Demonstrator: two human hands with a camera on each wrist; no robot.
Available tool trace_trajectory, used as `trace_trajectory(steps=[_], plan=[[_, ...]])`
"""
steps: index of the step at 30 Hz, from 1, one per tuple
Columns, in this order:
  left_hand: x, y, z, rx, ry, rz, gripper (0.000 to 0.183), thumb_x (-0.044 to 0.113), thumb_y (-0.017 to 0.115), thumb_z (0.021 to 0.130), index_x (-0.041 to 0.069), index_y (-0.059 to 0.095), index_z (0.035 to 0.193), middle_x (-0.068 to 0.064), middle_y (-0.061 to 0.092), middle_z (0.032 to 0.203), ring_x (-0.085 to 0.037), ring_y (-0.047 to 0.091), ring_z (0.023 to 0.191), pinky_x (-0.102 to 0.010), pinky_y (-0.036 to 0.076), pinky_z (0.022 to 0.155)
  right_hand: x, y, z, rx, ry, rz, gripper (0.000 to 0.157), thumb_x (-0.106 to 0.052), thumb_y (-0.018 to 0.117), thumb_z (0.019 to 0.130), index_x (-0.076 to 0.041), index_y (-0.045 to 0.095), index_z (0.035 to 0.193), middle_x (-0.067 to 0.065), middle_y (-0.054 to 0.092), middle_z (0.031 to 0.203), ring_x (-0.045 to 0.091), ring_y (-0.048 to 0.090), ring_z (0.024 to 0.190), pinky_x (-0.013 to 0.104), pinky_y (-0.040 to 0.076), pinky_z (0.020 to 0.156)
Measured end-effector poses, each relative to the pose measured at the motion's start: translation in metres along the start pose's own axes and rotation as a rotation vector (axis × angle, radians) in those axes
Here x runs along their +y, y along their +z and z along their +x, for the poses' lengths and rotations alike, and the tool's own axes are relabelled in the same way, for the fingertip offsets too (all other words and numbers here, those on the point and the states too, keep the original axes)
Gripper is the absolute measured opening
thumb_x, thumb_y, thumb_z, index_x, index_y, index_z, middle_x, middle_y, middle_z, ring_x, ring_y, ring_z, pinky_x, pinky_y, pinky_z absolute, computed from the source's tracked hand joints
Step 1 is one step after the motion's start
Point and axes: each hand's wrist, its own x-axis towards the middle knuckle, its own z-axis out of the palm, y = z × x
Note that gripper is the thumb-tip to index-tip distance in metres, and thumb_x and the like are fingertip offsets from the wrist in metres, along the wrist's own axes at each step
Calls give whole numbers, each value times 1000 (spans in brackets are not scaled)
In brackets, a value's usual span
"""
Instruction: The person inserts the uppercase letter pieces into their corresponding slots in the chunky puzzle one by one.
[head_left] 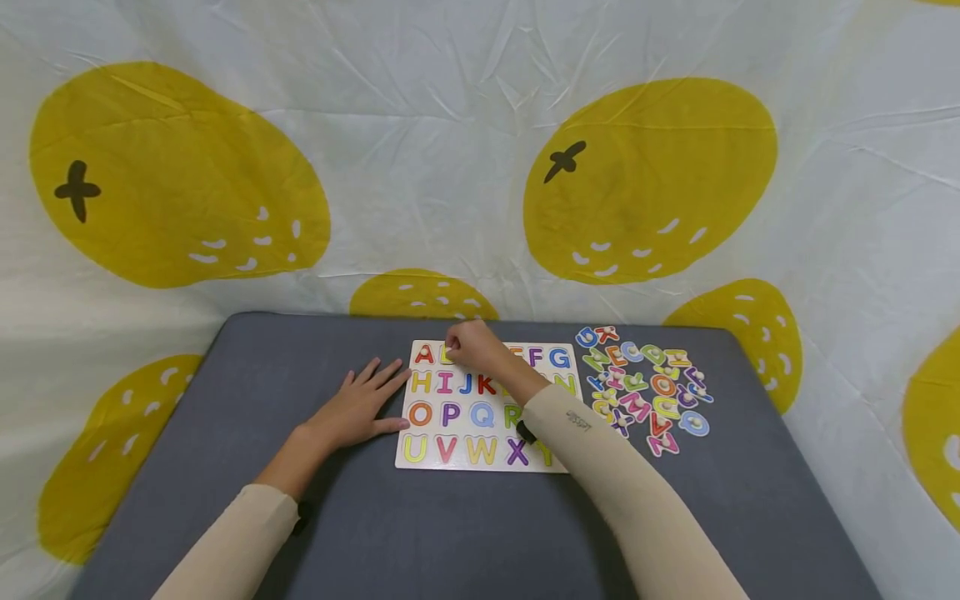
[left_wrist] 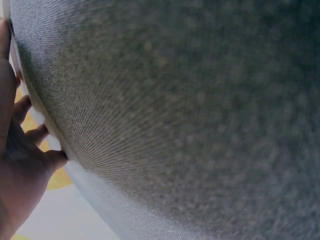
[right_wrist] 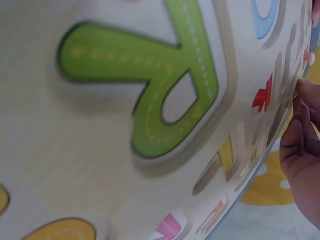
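Observation:
A white alphabet puzzle board [head_left: 465, 429] lies on the grey table, with coloured letter shapes in rows. My right hand [head_left: 477, 346] is over its top row, beside the red A [head_left: 423, 354]. Thumb and fingers pinch a yellow letter B piece [head_left: 445, 355] at the B place, mostly hidden by the hand. In the right wrist view, the right hand [right_wrist: 305, 155] has its fingertips close to the board's surface, near a small peg [right_wrist: 310, 58]. My left hand [head_left: 360, 408] rests spread on the table, its fingertips and thumb at the board's left edge.
Loose letter pieces [head_left: 663, 385] with pegs lie in a heap to the right of the board, some overlapping. The grey table [head_left: 420, 533] ends at the back against a white cloth [head_left: 420, 167] printed with yellow fruit. My right forearm covers part of the board's lower right.

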Motion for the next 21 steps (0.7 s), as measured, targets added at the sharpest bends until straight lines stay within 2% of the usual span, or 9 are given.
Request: trace_trajectory(steps=[7, 13, 21], plan=[[1, -1, 0, 3, 4, 1, 91, 61, 68, 92, 21, 30, 165, -10, 27, 171, -48, 20, 156, -78, 22, 115, -4, 2, 1, -20, 12, -31, 7, -14, 69, 97, -9, 73, 94, 0, 65, 80, 12, 58, 73, 22, 46, 67], [2, -2, 0, -4, 5, 3, 91, 61, 68, 93, 21, 30, 165, -11, 27, 171, -48, 20, 156, -78, 22, 115, -5, -3, -6, -29, 37, 16, 15, -17, 70, 98, -8, 73, 110, 3, 66, 87, 14, 59, 76, 24, 51, 69], [3, -5, 0, -15, -6, -12, 91, 61, 68, 92, 21, 30, 165, -10, 26, 171, -48, 19, 157, -78, 21, 115, 7, -22, -30, 47, 11, 108, 15, -12, 70, 97, -7, 76, 109, 4, 71, 97, 16, 61, 87, 30, 54, 82]])
